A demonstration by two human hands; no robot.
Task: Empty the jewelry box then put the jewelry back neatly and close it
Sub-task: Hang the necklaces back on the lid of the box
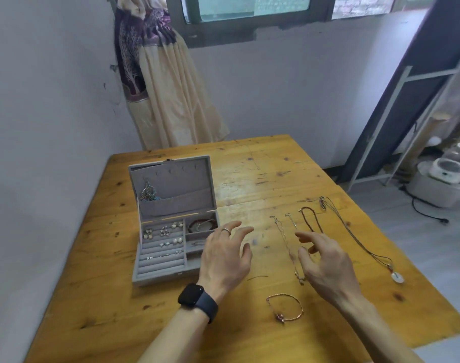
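A grey jewelry box [142, 276] stands open on the left of the wooden table [250, 336], lid upright. Earrings and rings [163, 238] sit in its ridged rows, a dark red bracelet [201, 224] lies in a right compartment, and a pendant [148, 193] hangs in the lid pocket. My left hand [225, 258], wearing a ring and a black watch, hovers open beside the box's right edge. My right hand [324, 260] hovers with loosely curled fingers over a thin chain necklace [285, 238]. A red bead strand [311, 222], a cord necklace with a white pendant [397, 276] and a copper bangle [285, 307] lie on the table.
A tied-back curtain [168, 95] hangs behind the table under a window. To the right a white metal frame [386, 127] and white appliances [443, 176] with a black cable stand on the floor. Bare tabletop lies at the far side and the near left.
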